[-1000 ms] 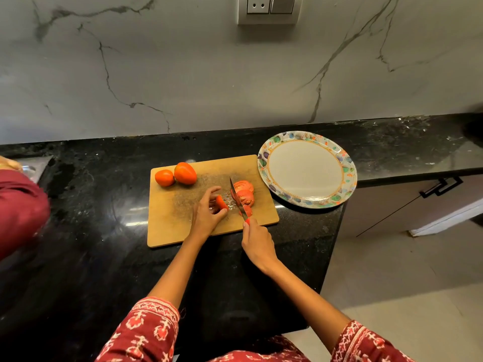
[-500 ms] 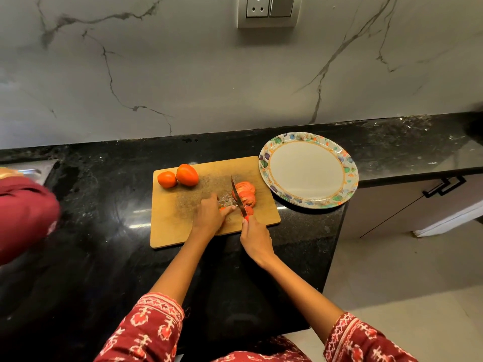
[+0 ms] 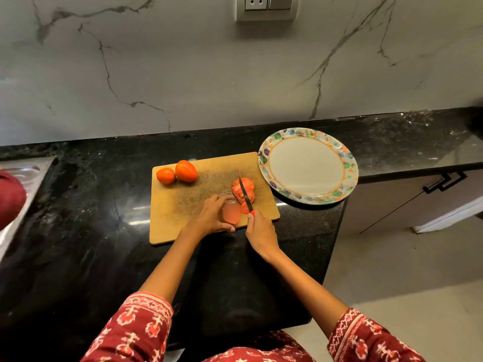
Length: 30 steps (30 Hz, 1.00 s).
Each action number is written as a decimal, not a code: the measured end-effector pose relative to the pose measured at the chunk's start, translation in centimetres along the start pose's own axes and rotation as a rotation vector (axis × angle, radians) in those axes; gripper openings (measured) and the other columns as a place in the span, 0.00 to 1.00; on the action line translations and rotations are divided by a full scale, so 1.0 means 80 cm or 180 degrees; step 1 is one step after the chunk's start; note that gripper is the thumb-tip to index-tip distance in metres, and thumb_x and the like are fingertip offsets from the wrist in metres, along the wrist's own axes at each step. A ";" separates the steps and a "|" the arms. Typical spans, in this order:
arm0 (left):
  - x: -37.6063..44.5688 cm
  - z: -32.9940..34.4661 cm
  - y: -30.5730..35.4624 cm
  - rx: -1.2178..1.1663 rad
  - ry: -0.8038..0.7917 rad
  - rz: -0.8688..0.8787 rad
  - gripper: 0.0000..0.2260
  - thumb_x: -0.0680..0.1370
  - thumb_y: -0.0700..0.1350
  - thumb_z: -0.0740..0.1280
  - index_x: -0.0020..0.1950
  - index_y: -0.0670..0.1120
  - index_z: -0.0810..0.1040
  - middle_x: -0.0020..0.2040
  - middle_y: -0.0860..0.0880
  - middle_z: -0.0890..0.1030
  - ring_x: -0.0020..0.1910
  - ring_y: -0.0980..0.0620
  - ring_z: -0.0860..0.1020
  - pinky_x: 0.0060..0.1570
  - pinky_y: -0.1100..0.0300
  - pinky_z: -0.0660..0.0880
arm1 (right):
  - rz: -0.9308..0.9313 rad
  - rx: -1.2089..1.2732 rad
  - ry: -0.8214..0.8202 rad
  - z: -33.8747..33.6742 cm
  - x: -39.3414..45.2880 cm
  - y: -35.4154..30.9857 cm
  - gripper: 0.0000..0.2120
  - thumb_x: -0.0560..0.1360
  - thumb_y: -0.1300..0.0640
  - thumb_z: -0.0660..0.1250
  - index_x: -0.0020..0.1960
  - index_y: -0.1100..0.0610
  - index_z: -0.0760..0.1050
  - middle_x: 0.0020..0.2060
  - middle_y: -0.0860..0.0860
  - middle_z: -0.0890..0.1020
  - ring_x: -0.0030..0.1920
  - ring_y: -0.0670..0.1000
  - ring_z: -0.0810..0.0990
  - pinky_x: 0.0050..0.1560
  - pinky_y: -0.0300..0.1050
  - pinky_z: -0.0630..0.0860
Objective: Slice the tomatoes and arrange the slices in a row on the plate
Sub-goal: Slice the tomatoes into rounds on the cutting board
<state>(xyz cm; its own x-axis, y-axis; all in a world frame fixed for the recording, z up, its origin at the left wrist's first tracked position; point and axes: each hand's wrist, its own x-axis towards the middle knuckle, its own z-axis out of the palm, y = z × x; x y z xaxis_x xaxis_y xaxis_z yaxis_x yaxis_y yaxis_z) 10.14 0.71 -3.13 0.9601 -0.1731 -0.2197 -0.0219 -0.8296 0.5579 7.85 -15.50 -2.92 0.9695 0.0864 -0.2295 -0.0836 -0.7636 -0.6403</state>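
Observation:
A wooden cutting board (image 3: pixel 183 218) lies on the black counter. Two whole tomatoes (image 3: pixel 177 173) sit at its far left corner. Several tomato slices (image 3: pixel 241 191) lie piled near the board's right side. My left hand (image 3: pixel 211 218) pinches a tomato piece (image 3: pixel 231 214) between thumb and fingers, cut face up. My right hand (image 3: pixel 261 235) grips a red-handled knife (image 3: pixel 244 190), its blade lying across the slices. The flower-rimmed plate (image 3: pixel 269 158) to the right of the board holds nothing.
A steel sink edge (image 3: pixel 28 176) and a red sleeve (image 3: pixel 10 199) of another person are at the far left. The counter (image 3: pixel 326 231) ends just right of the board, with a cabinet handle (image 3: pixel 444 182) and floor beyond. A wall socket (image 3: pixel 266 6) is above.
My left hand drew back toward the board's near edge and now shows the tomato piece with its cut face up. The knife stayed over the slices; the camera shifted slightly.

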 end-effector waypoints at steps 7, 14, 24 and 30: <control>0.028 -0.002 0.026 0.0629 -0.0248 0.0090 0.27 0.69 0.46 0.74 0.66 0.51 0.70 0.63 0.46 0.70 0.63 0.47 0.68 0.60 0.55 0.67 | 0.0058 0.0144 -0.0020 -0.007 0.005 0.003 0.15 0.82 0.54 0.50 0.54 0.62 0.71 0.49 0.60 0.79 0.49 0.61 0.77 0.41 0.46 0.66; 0.026 0.006 0.008 -0.1135 0.0705 -0.0022 0.21 0.65 0.42 0.77 0.53 0.50 0.74 0.56 0.46 0.76 0.54 0.50 0.75 0.52 0.59 0.73 | 0.0042 0.0381 0.0004 -0.007 0.011 -0.008 0.16 0.82 0.54 0.51 0.52 0.63 0.72 0.46 0.60 0.79 0.47 0.60 0.78 0.40 0.45 0.66; 0.020 0.018 -0.007 -0.1843 0.1008 -0.0064 0.24 0.65 0.34 0.76 0.59 0.42 0.75 0.54 0.44 0.80 0.52 0.53 0.78 0.53 0.70 0.73 | -0.0201 -0.0474 -0.0135 0.007 -0.030 -0.012 0.13 0.83 0.53 0.49 0.59 0.60 0.67 0.48 0.59 0.80 0.50 0.61 0.79 0.48 0.56 0.75; 0.022 0.021 -0.012 -0.1987 0.0947 -0.0045 0.24 0.64 0.35 0.76 0.58 0.46 0.76 0.53 0.45 0.81 0.54 0.51 0.79 0.56 0.58 0.75 | -0.0178 -0.0671 -0.0122 0.006 -0.029 -0.014 0.13 0.83 0.53 0.49 0.60 0.60 0.66 0.50 0.59 0.80 0.52 0.62 0.79 0.48 0.55 0.74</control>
<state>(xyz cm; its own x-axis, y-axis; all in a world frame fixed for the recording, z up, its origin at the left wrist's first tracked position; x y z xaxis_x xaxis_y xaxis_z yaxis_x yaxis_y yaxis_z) 11.39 0.34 -5.42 0.9967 0.0626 -0.0512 0.0701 -0.3543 0.9325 5.56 -14.53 -1.97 0.9614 0.1536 -0.2284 0.0241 -0.8735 -0.4862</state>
